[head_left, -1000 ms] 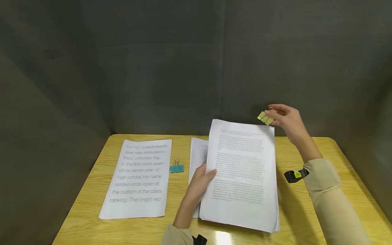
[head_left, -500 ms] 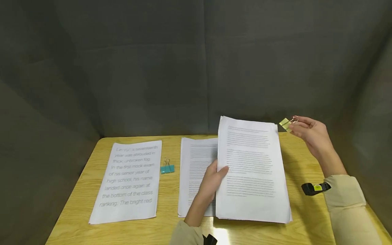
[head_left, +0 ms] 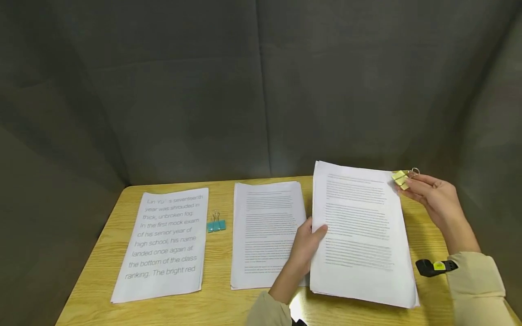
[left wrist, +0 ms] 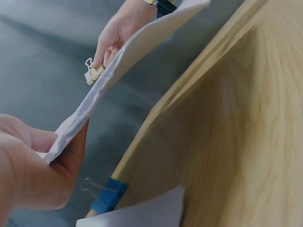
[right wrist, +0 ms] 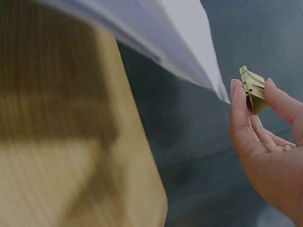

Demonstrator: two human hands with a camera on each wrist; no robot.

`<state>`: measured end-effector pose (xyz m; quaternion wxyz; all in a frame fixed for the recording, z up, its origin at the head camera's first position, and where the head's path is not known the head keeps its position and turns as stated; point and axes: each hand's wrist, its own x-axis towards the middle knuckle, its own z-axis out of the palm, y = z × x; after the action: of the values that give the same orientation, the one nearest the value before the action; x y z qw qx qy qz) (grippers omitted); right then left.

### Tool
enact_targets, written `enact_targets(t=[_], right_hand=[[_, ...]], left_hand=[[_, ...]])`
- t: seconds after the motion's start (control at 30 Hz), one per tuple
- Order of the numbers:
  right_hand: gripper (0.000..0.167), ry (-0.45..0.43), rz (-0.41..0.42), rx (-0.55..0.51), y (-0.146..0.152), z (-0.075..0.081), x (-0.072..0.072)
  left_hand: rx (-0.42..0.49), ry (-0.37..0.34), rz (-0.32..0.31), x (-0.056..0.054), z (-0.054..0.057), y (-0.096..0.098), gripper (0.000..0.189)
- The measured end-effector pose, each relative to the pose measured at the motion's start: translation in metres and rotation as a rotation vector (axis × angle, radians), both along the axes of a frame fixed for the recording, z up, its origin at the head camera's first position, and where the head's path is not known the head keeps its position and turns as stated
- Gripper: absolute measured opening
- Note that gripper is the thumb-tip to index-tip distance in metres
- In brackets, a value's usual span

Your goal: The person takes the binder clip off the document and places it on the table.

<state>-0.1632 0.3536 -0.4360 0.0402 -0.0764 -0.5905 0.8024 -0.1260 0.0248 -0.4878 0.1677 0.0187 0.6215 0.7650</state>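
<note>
My left hand [head_left: 306, 242] grips the left edge of a raised stack of printed paper [head_left: 359, 226], thumb on the front page and fingers behind. Near the stack's top right corner, my right hand [head_left: 438, 199] pinches a small yellow binder clip [head_left: 400, 179] between thumb and fingers. The clip overlaps the corner in the head view. In the right wrist view the paper corner [right wrist: 218, 90] hangs right at the fingertips, beside the clip [right wrist: 254, 90]. From the left wrist, the stack [left wrist: 94, 94] shows edge-on, sloping up towards the right hand [left wrist: 120, 35].
A second paper stack [head_left: 265, 226] lies mid-table, partly behind the left hand. Further left are a teal binder clip [head_left: 216, 225] and a large-print stack [head_left: 163, 244]. The left wrist view shows a blue clip [left wrist: 109, 195] by the table's edge. Dark cloth [head_left: 195, 90] hangs behind the table [head_left: 98, 271].
The raised stack and both hands have moved right, uncovering more of the middle stack. The yellow clip went away from the top right corner, then came back over it, lower down.
</note>
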Motion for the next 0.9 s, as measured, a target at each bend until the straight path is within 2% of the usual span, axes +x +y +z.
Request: enact_targets(t=[0.17, 0.27, 0.47, 0.73, 0.9], right_hand=[[0.020, -0.021, -0.006, -0.054, 0.011, -0.016, 0.010], [0.021, -0.036, 0.001, -0.088, 0.016, -0.026, 0.015], [0.027, -0.033, 0.047, -0.189, 0.025, -0.042, 0.022], [0.029, -0.075, 0.097, -0.109, 0.037, -0.063, 0.029], [0.027, -0.149, 0.064, -0.043, 0.041, -0.074, 0.031]], left_hand=[[0.009, -0.031, 0.061, -0.001, -0.006, 0.020, 0.030], [-0.018, -0.043, 0.082, -0.003, -0.011, 0.032, 0.028], [-0.085, -0.050, 0.065, -0.006, -0.018, 0.048, 0.025], [-0.108, -0.092, 0.054, -0.012, -0.025, 0.056, 0.025], [-0.074, -0.108, -0.014, -0.012, -0.027, 0.056, 0.029]])
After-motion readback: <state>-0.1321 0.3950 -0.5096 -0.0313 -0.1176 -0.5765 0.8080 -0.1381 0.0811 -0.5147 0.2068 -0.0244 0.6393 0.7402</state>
